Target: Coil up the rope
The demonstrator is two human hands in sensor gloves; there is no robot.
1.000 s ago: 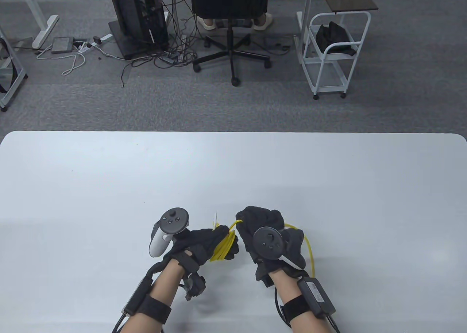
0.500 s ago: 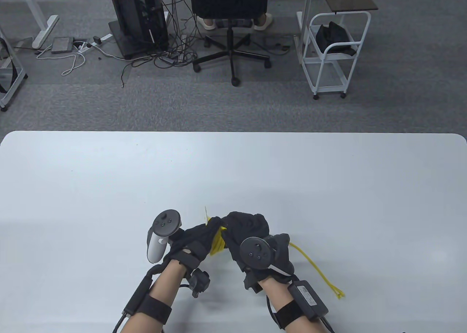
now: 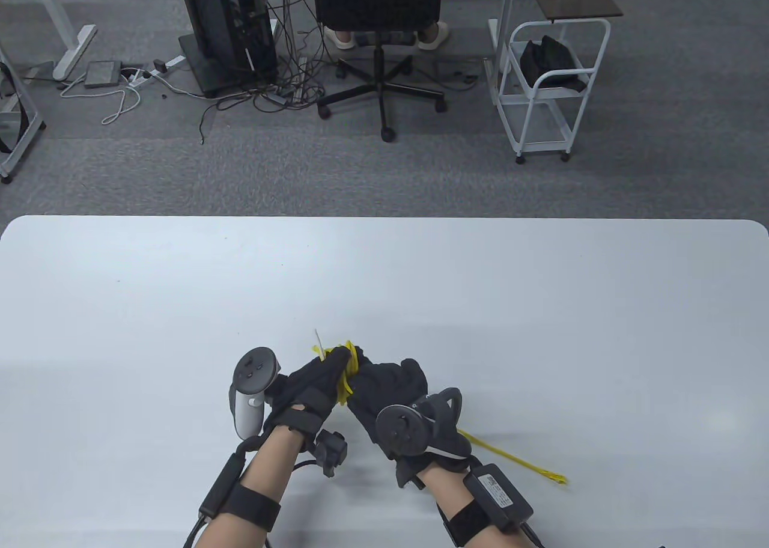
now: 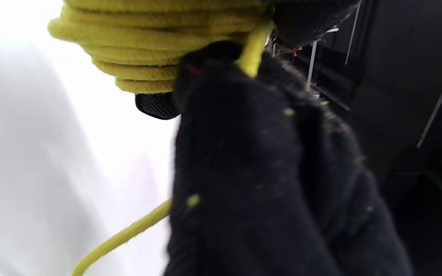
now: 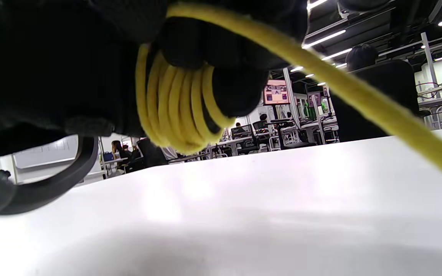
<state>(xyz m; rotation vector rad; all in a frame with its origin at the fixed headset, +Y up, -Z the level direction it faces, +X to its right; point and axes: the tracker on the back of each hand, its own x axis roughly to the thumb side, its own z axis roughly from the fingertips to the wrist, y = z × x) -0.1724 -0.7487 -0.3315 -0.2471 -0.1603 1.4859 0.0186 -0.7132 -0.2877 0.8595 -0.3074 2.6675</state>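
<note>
Table view: left hand (image 3: 312, 386) and right hand (image 3: 390, 392) pressed together near the bench's (image 3: 541, 307) front edge, just left of centre, both closed around the yellow rope (image 3: 347, 368). Only a few turns of rope seen here, wrapped over the left hand's fingertips between the two gloves, with a pale end tip poking up just beyond them. Loose tail (image 3: 516, 461) running out from under the right wrist, lying on the bench toward the right, ending in a frayed tip. Grey tracker on the back of the left hand, dark one on the right.

Left wrist view: close and blurred, yet showing what the top camera hides, namely a stack of many tight turns (image 4: 144, 46) wound side by side at the top edge, a black glove (image 4: 267, 180) filling the middle, one strand passing up between coil and glove, another strand trailing down to the lower left over the white bench surface.

Right wrist view: from low under the hands, five or six turns (image 5: 175, 111) looped around dark gloved fingers (image 5: 221, 50), held clear above the bench (image 5: 244, 214). Single thick strand (image 5: 359, 92) slanting from the glove down to the right edge. Which hand's fingers carry the loops not clear from this view alone.
</note>
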